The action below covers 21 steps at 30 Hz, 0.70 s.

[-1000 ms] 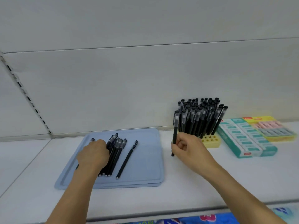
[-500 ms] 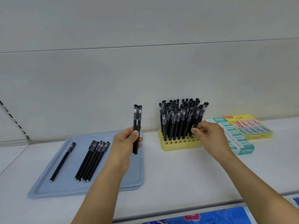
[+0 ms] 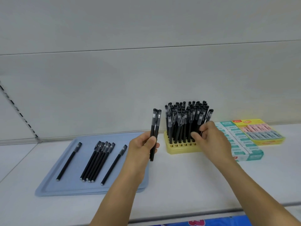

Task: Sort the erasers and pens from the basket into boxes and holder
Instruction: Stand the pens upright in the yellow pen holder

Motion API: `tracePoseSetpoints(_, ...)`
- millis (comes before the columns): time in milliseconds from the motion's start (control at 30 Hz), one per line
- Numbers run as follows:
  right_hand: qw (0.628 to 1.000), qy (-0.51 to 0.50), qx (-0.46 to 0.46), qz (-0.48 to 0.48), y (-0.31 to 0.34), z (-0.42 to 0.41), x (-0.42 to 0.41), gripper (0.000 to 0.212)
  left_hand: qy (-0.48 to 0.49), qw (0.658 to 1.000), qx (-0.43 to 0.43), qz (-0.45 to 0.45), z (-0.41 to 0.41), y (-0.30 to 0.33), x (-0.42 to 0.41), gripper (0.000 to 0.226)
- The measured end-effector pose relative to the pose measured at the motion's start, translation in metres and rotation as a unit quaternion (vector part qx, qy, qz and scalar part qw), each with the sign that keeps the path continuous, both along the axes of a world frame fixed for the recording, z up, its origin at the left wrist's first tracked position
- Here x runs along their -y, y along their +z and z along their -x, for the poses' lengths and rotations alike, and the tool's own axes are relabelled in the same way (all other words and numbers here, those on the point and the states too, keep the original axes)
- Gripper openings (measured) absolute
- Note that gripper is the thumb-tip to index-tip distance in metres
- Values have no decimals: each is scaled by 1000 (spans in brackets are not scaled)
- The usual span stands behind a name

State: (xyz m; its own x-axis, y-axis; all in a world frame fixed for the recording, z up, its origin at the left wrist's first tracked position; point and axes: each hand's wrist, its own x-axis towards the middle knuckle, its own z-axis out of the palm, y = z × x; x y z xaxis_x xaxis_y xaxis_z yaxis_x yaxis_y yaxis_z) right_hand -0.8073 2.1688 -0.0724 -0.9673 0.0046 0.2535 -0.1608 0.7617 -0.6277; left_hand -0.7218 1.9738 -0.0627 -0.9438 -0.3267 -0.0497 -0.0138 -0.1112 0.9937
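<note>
Spanning the whole view, the pale smooth shelf [image 3: 187, 185] carries everything, and half a second ago the same layout sat further left in the picture. The flat blue tray [image 3: 48, 185] with its low rounded rim lies toward the shelf's left end; where one stray pen and a bunch showed before, a second stray pen [image 3: 114, 164] now shows at the tray's right side, beside the bunch of matte black pens [image 3: 96, 162] and the lone pen [image 3: 69, 161] near its left edge. The teal eraser box [image 3: 244, 150] and the yellow eraser box [image 3: 259, 132] stand toward the shelf's right end. The yellow grid-holed holder [image 3: 179, 148], packed with upright capped pens, sits at the back, between tray and boxes. The right hand [image 3: 211, 139] still curls its fingers among those pens, pinching one. The left hand [image 3: 143, 145] keeps gripping two upright pens [image 3: 155, 128], now nearer the holder.
</note>
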Motion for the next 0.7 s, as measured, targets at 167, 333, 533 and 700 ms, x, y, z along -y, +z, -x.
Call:
tracePoseSetpoints(167, 948, 200, 22, 246, 26, -37, 32, 13, -98, 991, -20, 85, 1, 1, -21, 24)
tracePoseSetpoints(333, 964, 160, -34, 210, 34, -26, 14, 23, -90, 990, -53, 99, 6, 9, -25, 20)
tracePoseSetpoints(533, 981, 66, -123, 137, 38, -8, -12, 19, -38, 994, -59, 87, 2, 7, -22, 17)
tracePoseSetpoints(700, 989, 36, -131, 54, 29, 14, -25, 24, -40, 992, -53, 105, -3, 8, -20, 19)
